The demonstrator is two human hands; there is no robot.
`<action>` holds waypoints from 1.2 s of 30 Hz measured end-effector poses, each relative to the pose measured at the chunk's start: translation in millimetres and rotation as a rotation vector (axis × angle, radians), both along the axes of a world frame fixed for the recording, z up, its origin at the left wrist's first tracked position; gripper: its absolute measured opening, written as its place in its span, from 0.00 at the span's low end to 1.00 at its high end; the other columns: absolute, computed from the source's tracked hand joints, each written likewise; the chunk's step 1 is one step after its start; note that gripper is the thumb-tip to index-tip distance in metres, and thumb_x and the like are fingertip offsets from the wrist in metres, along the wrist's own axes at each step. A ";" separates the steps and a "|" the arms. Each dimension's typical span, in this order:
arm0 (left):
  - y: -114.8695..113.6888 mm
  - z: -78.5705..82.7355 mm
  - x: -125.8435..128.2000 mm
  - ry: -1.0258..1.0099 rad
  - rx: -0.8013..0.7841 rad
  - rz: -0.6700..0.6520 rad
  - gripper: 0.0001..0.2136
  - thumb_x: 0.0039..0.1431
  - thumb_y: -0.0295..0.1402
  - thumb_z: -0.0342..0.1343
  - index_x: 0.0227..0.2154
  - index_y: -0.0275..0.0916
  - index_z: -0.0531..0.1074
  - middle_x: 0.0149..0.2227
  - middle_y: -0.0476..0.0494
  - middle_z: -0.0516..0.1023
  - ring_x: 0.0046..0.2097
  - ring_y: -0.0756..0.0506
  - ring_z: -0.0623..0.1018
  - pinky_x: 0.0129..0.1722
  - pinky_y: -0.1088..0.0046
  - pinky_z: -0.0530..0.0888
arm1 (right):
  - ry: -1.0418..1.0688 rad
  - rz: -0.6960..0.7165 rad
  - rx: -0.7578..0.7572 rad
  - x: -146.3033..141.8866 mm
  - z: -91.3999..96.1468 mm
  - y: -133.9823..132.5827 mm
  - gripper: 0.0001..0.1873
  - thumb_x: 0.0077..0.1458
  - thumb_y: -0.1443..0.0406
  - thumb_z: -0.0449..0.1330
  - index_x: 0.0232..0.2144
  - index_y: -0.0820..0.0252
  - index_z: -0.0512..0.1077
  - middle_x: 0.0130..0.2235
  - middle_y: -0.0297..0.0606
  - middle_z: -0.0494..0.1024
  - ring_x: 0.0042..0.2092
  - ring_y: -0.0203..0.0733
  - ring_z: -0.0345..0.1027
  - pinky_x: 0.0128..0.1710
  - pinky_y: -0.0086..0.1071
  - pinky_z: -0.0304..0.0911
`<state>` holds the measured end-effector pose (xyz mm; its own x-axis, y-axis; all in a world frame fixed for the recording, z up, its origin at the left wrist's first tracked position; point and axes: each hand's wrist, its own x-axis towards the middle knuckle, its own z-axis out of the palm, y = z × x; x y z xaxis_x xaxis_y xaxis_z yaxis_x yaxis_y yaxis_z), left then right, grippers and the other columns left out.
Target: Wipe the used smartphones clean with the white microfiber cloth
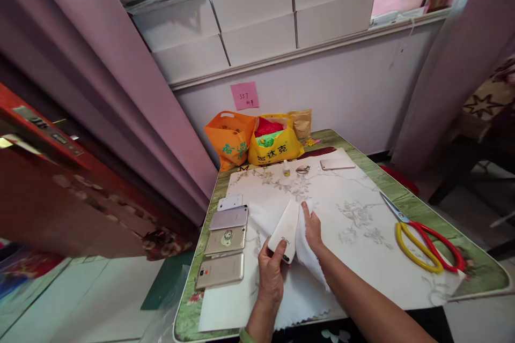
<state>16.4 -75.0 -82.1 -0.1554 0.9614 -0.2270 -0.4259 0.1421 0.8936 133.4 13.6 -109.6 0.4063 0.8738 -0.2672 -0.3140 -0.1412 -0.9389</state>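
A white phone (284,229), its back turned up, is gripped at its lower end by my left hand (271,270), thumb on top. A white cloth (304,246) lies under and beside the phone. My right hand (313,228) pinches an edge of that cloth along the phone's right side. To the left, several phones lie in a column: a small white phone (230,202), a silver phone (229,218), a gold phone with a round ring (225,240) and another gold phone (220,270).
Large scissors (420,241) with red and yellow handles lie at the right. Toward the back are a pinkish phone (337,164), glasses (303,169) and a small bottle (286,168). An orange bag (230,139) and a yellow bag (276,142) stand against the wall.
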 end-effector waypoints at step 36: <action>39.2 26.9 -13.3 0.377 0.067 0.070 0.20 0.51 0.48 0.62 0.38 0.35 0.72 0.28 0.49 0.74 0.25 0.49 0.73 0.15 0.78 0.68 | 0.465 0.251 0.034 -2.3 19.8 -10.6 0.26 0.45 0.43 0.65 0.32 0.57 0.68 0.23 0.30 0.75 0.27 0.43 0.71 0.24 0.31 0.64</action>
